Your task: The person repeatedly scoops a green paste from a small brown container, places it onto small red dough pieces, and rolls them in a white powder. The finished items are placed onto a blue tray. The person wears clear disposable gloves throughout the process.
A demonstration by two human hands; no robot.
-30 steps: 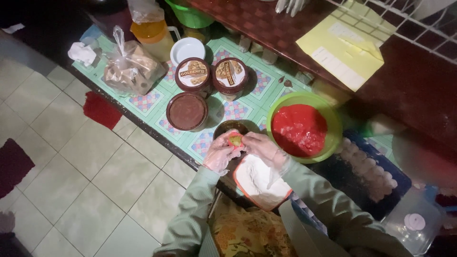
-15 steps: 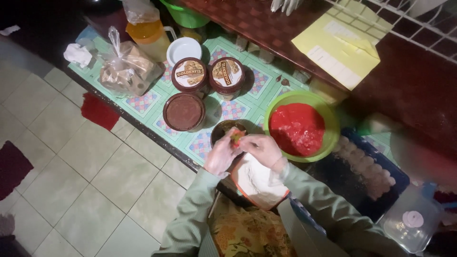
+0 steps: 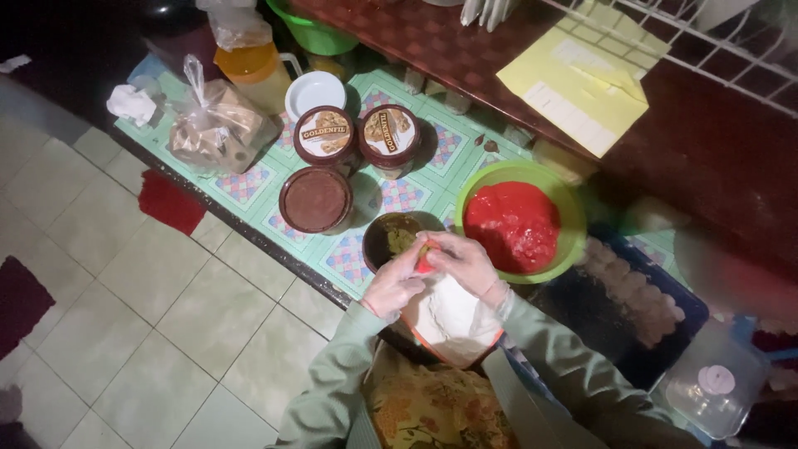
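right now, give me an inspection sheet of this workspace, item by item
surface: low table with a green patterned cover, crowded.
job's things: small red piece pinched between both hands over a white floured bowl; dark bowl just behind.
clutter: green bowl of red sauce, two lidded brown tubs, open brown tub, plastic bag, jug of orange liquid, white lid, dark tray of pale pieces, clear tub.
hands: left hand and right hand gloved, both on the piece.
cables: nothing seen.
surroundings: tiled floor, red cloth, yellow envelope, wire rack.
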